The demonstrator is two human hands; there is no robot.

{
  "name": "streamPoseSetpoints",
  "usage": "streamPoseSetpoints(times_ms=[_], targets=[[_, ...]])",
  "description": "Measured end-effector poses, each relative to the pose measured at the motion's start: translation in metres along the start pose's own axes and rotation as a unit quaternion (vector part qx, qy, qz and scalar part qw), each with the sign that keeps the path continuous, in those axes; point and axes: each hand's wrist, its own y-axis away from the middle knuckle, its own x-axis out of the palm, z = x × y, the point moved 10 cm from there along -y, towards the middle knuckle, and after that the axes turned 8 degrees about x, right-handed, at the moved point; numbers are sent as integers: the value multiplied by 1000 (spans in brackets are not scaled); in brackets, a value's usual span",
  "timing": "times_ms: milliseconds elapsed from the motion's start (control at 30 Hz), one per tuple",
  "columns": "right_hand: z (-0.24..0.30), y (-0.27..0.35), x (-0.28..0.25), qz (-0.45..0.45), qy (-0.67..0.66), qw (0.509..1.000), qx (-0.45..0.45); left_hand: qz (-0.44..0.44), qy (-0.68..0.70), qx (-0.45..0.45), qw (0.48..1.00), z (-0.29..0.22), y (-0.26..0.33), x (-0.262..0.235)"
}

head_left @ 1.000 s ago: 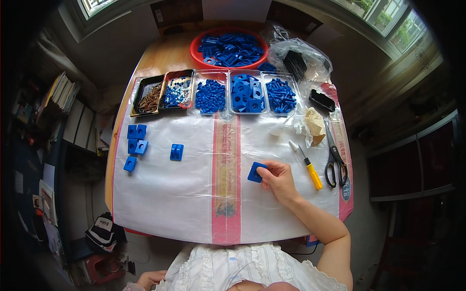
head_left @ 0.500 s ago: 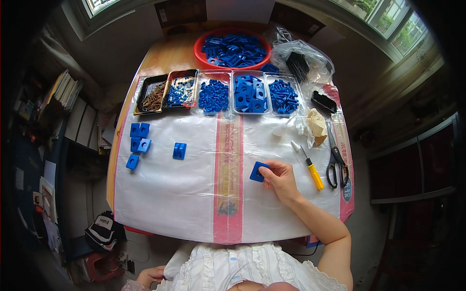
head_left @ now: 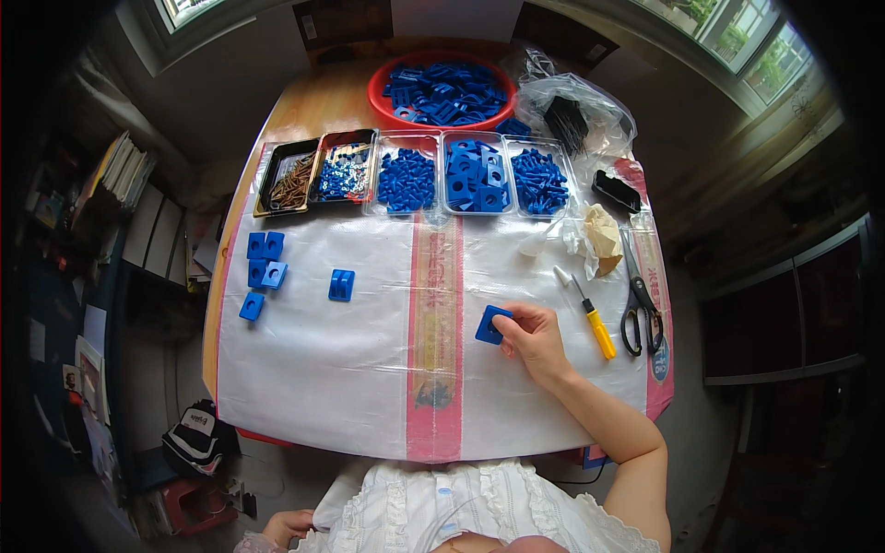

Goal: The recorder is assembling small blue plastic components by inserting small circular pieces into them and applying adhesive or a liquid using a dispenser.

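Above the right half of the table, my right hand (head_left: pixel 532 339) pinches a square blue plastic piece (head_left: pixel 491 324) by its right side, the thumb over its round hole. At the lower left, off the table, my left hand (head_left: pixel 289 526) hangs beside white cloth (head_left: pixel 336 498). Its fingers are curled, and what they hold, if anything, is hidden. A single blue piece with raised bars (head_left: pixel 341 285) lies on the white sheet (head_left: pixel 323 369). Farther left is a small group of blue square pieces (head_left: pixel 256 273) with holes.
Along the back stand trays of screws (head_left: pixel 293 182), small metal parts (head_left: pixel 343 175), blue pegs (head_left: pixel 407 182), blue squares (head_left: pixel 476 180) and more blue pegs (head_left: pixel 540 182). Behind them is a red basin (head_left: pixel 377 100) of blue parts. A yellow screwdriver (head_left: pixel 601 334), black scissors (head_left: pixel 639 309) and crumpled paper (head_left: pixel 603 238) lie right.
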Motion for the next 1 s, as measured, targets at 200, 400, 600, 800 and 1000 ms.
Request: streamPoseSetpoints(times_ms=[200,400,600,800,1000], targets=[[2,0,4,2,1,1000,-1,2,10,3,1000,11,4,-4],[0,0,2,0,4,1000,4,3,9,-3,1000,16,15,-1],[2,0,1,-8,14,1000,-1,12,-41,-2,999,-9,5,22],[1,0,2,-7,5,1000,3,18,-130,3,991,-36,-8,47],[-1,0,2,-2,2,1000,-4,29,-256,9,966,-67,-25,76]])
